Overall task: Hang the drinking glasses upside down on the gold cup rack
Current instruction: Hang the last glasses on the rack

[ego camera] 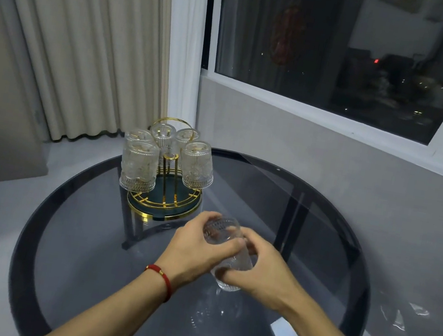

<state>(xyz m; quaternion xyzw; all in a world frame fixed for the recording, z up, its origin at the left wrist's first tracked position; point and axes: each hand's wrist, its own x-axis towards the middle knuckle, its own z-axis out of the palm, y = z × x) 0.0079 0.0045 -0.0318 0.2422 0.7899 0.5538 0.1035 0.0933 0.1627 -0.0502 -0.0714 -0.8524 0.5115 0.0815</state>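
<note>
A gold cup rack (162, 207) with a round dark-green base stands at the far left of the round glass table. Several clear embossed glasses (139, 166) hang upside down on its prongs. One front prong (170, 159) in the middle is bare. Just in front of the rack, a clear embossed drinking glass (225, 249) is tilted above the table between both hands. My left hand (198, 249) grips its upper end. My right hand (260, 268) holds its lower end from the right.
The dark glass table (324, 214) has a thick black rim. A grey wall and a window sill run close behind it on the right. A cream curtain (88, 43) hangs at the back left.
</note>
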